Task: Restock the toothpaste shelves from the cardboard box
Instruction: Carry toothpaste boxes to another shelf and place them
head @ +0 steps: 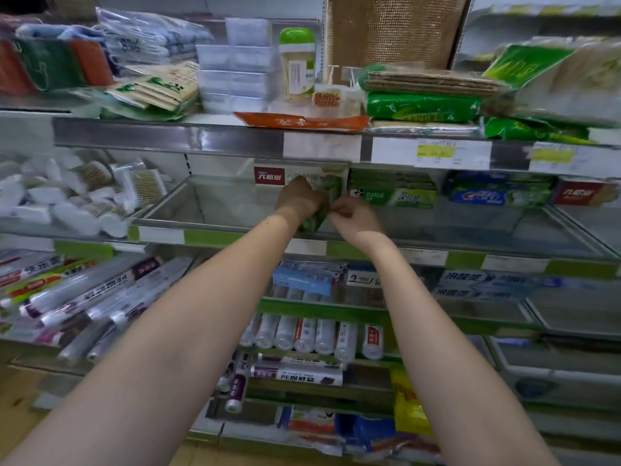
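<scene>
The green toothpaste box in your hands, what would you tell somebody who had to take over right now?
Left hand: grips the green toothpaste box from above.
Right hand: fingers curled at the box's right side, apparently pinching it.
Where: the box is tilted at the middle shelf, left of the stacked green Darlie boxes; a red-and-white box stands behind it.
Done: some boxes already sit on that shelf.
Left: set this box down; bare shelf space remains to its left. The cardboard box is out of view.

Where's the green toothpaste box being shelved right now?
Head view, centre: the green cardboard toothpaste box is held by both the left hand and right hand over the clear-fronted middle shelf, just left of the stacked green Darlie boxes.
</scene>
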Demonstrator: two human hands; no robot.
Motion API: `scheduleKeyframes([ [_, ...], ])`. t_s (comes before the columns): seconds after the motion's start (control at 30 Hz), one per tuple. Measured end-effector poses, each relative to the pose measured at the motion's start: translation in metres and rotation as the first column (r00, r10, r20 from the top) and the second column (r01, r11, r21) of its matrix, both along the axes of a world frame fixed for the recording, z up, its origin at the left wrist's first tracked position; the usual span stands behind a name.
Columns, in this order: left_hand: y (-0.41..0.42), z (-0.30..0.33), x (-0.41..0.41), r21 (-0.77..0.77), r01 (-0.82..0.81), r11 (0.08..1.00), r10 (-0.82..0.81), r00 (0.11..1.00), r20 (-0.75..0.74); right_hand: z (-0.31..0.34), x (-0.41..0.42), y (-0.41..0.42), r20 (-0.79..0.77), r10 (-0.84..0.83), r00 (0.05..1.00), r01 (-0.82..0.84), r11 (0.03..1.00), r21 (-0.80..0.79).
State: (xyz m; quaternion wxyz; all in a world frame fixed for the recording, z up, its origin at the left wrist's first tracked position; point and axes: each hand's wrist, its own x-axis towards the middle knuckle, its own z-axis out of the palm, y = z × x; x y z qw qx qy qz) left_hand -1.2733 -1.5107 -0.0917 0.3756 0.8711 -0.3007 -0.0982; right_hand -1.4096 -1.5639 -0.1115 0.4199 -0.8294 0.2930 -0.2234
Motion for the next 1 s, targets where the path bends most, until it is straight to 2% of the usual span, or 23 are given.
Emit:
scheduleKeyframes([
  [0.13, -0.006, 0.002, -0.004, -0.024, 0.039, 0.999, -0.041, 0.995, -0.09, 0.008, -0.015, 0.007, -0.036, 0.011, 0.999, -0.009, 0.998, 0.064],
  [0.3, -0.013, -0.007, -0.026, -0.125, 0.142, 0.982, -0.16, 0.977, -0.141, 0.002, -0.02, 0.002, -0.118, -0.179, 0.977, 0.168, 0.981, -0.1],
  [0.4, -0.011, -0.014, -0.025, -0.262, 0.111, 0.958, -0.181, 0.948, -0.26, 0.002, -0.028, 0.0, -0.141, -0.261, 0.955, 0.238, 0.959, -0.156],
  [0.47, -0.008, -0.014, -0.024, -0.323, 0.064, 0.944, -0.183, 0.918, -0.352, 0.001, -0.03, 0.002, -0.11, -0.233, 0.966, 0.221, 0.969, -0.115],
  [0.53, -0.005, -0.01, -0.023, -0.309, 0.051, 0.95, -0.175, 0.905, -0.389, -0.002, -0.028, 0.006, -0.07, -0.121, 0.99, 0.119, 0.992, -0.033],
  [0.63, -0.002, -0.003, -0.016, -0.162, 0.043, 0.986, -0.091, 0.949, -0.302, -0.001, -0.024, 0.009, -0.071, -0.009, 0.997, 0.009, 1.0, 0.004],
  [0.7, 0.0, 0.003, -0.012, -0.095, 0.017, 0.995, -0.038, 0.973, -0.228, -0.001, -0.021, 0.01, -0.057, -0.006, 0.998, 0.005, 1.0, -0.015],
  [0.83, 0.009, 0.009, -0.003, -0.044, -0.003, 0.999, -0.002, 0.994, -0.113, 0.002, -0.013, 0.01, -0.035, -0.041, 0.999, 0.04, 0.999, -0.015],
  [1.0, 0.029, 0.014, 0.015, 0.073, 0.075, 0.995, -0.079, 0.995, 0.055, 0.0, 0.004, 0.007, -0.007, -0.188, 0.982, 0.187, 0.981, -0.046],
])
